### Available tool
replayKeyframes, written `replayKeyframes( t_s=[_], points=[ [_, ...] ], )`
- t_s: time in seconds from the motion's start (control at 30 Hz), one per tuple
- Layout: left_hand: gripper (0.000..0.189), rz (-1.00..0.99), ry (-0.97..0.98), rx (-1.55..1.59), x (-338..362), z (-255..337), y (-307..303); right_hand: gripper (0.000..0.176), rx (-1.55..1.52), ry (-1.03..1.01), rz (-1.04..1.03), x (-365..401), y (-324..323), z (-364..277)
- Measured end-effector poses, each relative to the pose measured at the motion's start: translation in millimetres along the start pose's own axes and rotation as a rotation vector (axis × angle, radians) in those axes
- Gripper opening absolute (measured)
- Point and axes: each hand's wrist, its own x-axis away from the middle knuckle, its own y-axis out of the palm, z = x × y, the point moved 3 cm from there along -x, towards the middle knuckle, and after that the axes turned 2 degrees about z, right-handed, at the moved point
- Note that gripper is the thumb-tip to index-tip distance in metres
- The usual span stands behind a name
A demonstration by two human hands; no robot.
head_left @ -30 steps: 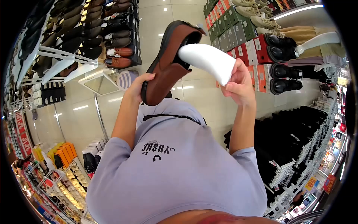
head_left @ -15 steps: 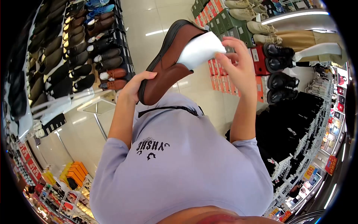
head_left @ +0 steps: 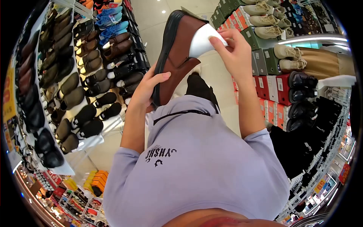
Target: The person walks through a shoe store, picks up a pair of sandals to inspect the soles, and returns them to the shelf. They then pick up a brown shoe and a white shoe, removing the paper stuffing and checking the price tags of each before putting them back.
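A brown leather shoe (head_left: 177, 62) with a thick black sole is held up in front of me, tilted with its toe end low. My left hand (head_left: 145, 89) grips it near the toe, thumb on the upper and the other fingers behind the sole. A smooth white shoe insert (head_left: 202, 41) stands partly out of the shoe's opening; its lower end is hidden inside. My right hand (head_left: 234, 49) pinches the insert's outer end between thumb and fingers. A flat, tag-like greenish piece (head_left: 193, 13) shows beside the heel.
On the left, a tiered shoe rack (head_left: 98, 79) holds many dark shoes. Stacked shoe boxes (head_left: 270, 83) line the right, with beige sneakers (head_left: 264, 20) and black shoes (head_left: 302, 83) on top. Black garments (head_left: 291, 147) hang at lower right. Tiled floor (head_left: 153, 32) lies between.
My view has shifted, and the shoe stands more upright. The insert is still pinched and partly inside the shoe. My dark trouser leg now shows below the shoe.
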Motion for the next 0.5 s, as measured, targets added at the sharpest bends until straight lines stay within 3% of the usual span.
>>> replayKeyframes(
  t_s=[0.03,0.1,0.37,0.43,0.5],
  points=[
    [0.063,-0.006,-0.048,0.064,-12.1,7.8,-4.9,0.032,-0.007,0.005,0.002,-13.7,2.8,6.7],
    [0.064,-0.005,-0.1,0.128,-36.8,20.1,-8.8,0.027,-0.191,-0.204,0.025,-40.7,4.9,14.3],
    [0.069,0.037,0.125,0.114,-147.1,112.9,16.2,0.03,-0.068,-0.504,-0.014,-202.1,3.8,11.6],
    [0.069,0.038,0.162,0.086,-179.7,129.5,14.0,0.034,-0.104,-0.552,-0.07,-246.7,5.4,14.4],
    [0.068,0.042,0.24,0.084,-204.8,146.5,10.3,0.04,-0.35,-0.559,-0.181,-286.0,13.3,21.2]
  ],
)
